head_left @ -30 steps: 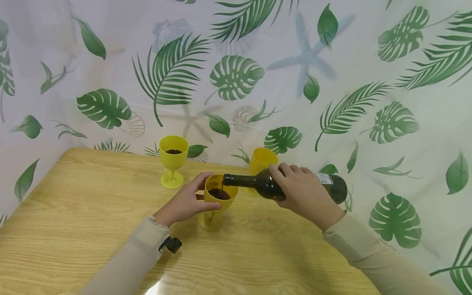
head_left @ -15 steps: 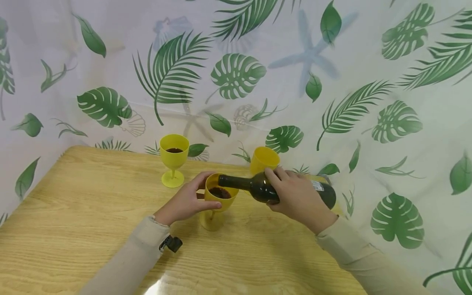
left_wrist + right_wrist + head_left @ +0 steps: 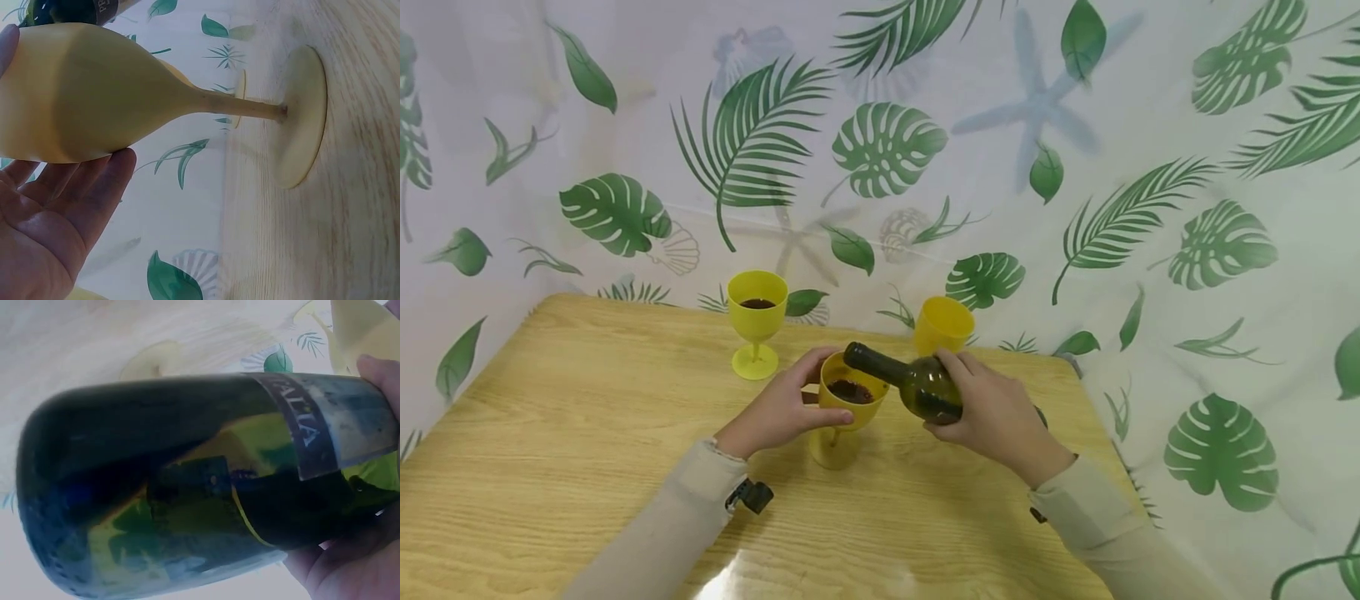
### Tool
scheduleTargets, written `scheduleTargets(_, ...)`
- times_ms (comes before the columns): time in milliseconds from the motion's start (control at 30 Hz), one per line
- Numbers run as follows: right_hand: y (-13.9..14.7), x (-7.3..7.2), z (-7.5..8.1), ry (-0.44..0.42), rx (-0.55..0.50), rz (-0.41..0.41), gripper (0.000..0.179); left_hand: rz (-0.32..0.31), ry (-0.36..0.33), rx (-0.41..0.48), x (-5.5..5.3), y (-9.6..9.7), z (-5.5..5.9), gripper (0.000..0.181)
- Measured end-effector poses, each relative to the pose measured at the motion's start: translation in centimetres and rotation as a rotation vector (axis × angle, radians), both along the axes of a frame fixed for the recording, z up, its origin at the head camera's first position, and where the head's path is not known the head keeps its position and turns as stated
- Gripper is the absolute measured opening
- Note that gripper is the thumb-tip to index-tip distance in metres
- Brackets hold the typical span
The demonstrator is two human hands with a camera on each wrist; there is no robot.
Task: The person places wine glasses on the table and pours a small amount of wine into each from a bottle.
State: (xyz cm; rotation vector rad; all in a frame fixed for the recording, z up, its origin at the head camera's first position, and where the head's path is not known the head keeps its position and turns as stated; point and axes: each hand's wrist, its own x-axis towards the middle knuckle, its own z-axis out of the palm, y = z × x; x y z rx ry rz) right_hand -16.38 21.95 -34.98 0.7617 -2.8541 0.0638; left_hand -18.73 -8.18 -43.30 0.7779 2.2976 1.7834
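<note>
My left hand holds the bowl of a yellow goblet, thumb on the near side and fingers on the far side. Dark red liquid lies inside, and in the left wrist view the goblet's foot rests on the table. With my right hand I grip a dark green wine bottle around its body. The bottle's neck slants over the goblet's rim with its mouth pointing up and left; no stream shows. A label is visible in the right wrist view.
A second yellow goblet with dark liquid stands at the back left. Behind the bottle is a third yellow goblet, its lower part hidden. The wooden table meets a leaf-patterned curtain at the back.
The stream seen a second ago has stopped. My right hand has moved left and slightly nearer, and the bottle's mouth now tips upward. The left hand and its goblet stay nearly still.
</note>
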Motion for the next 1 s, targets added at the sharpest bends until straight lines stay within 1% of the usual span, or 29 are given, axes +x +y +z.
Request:
scheduleTargets(167, -0.1, -0.1, -1.1, -0.023, -0.073, -0.023, 0.093, 0.005, -0.007, 0.004, -0.1, 0.0, -0.1, 0.081)
scheduleTargets(333, -0.3, -0.1, -2.0, -0.033, -0.141, -0.023, 0.094, 0.005, -0.019, 0.017, -0.1, 0.1, -0.3, 0.082)
scheduleTargets(600, -0.7, -0.2, -2.4, -0.039, -0.200, -0.018, 0.091, 0.007, -0.010, 0.019, -0.1, 0.1, -0.3, 0.082)
scheduleTargets(700, -0.7, -0.2, -2.5, -0.058, -0.247, -0.026, 0.090, 0.003, -0.009, 0.018, -0.1, 0.1, -0.3, 0.082)
scheduleTargets(800, -0.8, -0.2, -2.7, -0.088, -0.320, -0.046, 0.090, 0.005, -0.008, 0.014, -0.2, 0.1, -0.2, 0.082)
scheduleTargets(933, -0.8, -0.3, -3.2, -0.157, -0.474, -0.062, 0.091, 0.010, -0.012, 0.007, -0.1, 0.1, -0.2, 0.081)
scheduleTargets(1000, -0.8, -0.4, -3.5, -0.207, -0.566, -0.071, 0.091, 0.013, -0.016, 0.006, 0.0, 0.1, -0.1, 0.080)
